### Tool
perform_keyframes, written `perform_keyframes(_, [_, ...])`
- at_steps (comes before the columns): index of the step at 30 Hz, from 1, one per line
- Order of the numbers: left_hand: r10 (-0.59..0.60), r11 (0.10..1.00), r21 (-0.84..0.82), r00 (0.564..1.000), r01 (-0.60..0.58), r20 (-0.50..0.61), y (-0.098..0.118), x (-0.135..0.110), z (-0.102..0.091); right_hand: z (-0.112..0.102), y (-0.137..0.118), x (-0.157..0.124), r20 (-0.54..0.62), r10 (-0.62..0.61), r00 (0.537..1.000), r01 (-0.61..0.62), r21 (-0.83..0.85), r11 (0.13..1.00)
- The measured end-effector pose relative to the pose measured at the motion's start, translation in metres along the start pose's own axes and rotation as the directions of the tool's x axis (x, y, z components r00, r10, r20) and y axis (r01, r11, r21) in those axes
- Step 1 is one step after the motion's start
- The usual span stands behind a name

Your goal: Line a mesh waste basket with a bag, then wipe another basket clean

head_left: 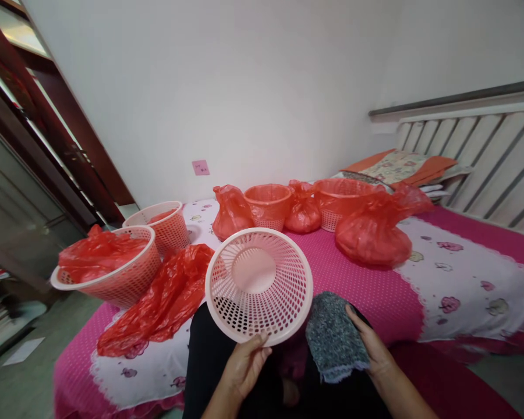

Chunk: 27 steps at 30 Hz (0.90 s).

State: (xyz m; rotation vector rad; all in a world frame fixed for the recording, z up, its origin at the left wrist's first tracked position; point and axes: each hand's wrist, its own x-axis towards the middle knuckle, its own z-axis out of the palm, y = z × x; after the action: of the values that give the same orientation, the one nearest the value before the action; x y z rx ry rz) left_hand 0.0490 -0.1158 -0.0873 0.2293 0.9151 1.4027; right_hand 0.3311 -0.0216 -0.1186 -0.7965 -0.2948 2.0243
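My left hand (247, 365) pinches the near rim of a pink plastic mesh basket (303, 291). The basket is tilted so that its inside faces me, and nothing lies in it. A grey, fuzzy cloth (335, 334) with a pale frayed edge is in my right hand (372, 346), gripped at its right side, beside the basket above my lap. To the basket's left, a loose red plastic bag (157, 302) is spread on the bed (378, 297).
Two pink baskets (142, 273) holding red bags stand at the left. Along the wall are baskets lined with red bags (268, 203) and several tied red bags (371, 235). Folded bedding (402, 166) lies near the radiator (475, 151) at the right.
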Motion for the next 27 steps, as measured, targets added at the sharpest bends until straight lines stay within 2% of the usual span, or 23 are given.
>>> perform_keyframes(4, [-0.057,0.998,-0.006,0.996,0.058,0.069,-0.006,0.008,-0.016,0.002,0.000,-0.002,0.044,0.118,0.992,-0.119,0.029,0.992])
perform_keyframes(7, [-0.071,0.997,-0.010,0.989,0.073,0.131,-0.010,0.011,-0.021,0.003,0.001,-0.005,0.071,0.137,0.988,-0.139,0.024,0.990])
perform_keyframes(12, [-0.110,0.993,-0.001,0.940,0.116,0.323,-0.015,0.016,-0.027,0.005,0.003,-0.019,0.094,0.182,0.979,-0.187,0.046,0.981])
perform_keyframes(15, [-0.112,0.994,0.025,0.938,0.110,0.328,-0.018,0.018,-0.032,0.009,0.003,-0.032,0.150,0.163,0.975,-0.174,0.066,0.982])
perform_keyframes(18, [-0.117,0.993,0.052,0.938,0.106,0.325,-0.020,0.017,-0.033,0.022,0.000,-0.046,0.147,0.188,0.971,-0.180,-0.067,0.981])
perform_keyframes(19, [-0.120,0.993,0.059,0.936,0.107,0.331,-0.021,0.016,-0.032,0.030,-0.002,-0.050,0.144,0.166,0.976,-0.147,-0.134,0.980])
perform_keyframes(21, [-0.128,0.991,0.076,0.928,0.108,0.349,-0.021,0.015,-0.031,0.051,-0.007,-0.054,0.150,0.044,0.988,-0.005,-0.248,0.969])
perform_keyframes(23, [-0.127,0.990,0.096,0.923,0.099,0.364,-0.021,0.014,-0.030,0.079,-0.012,-0.053,0.173,-0.093,0.981,0.148,-0.336,0.930])
perform_keyframes(24, [-0.123,0.991,0.102,0.923,0.091,0.365,-0.021,0.014,-0.030,0.095,-0.015,-0.050,0.196,-0.117,0.974,0.187,-0.392,0.901])
perform_keyframes(26, [-0.106,0.992,0.099,0.932,0.076,0.347,-0.022,0.014,-0.030,0.127,-0.019,-0.037,0.279,-0.161,0.947,0.291,-0.529,0.797])
perform_keyframes(27, [-0.097,0.993,0.091,0.939,0.071,0.329,-0.023,0.014,-0.030,0.143,-0.020,-0.029,0.339,-0.210,0.917,0.383,-0.601,0.702])
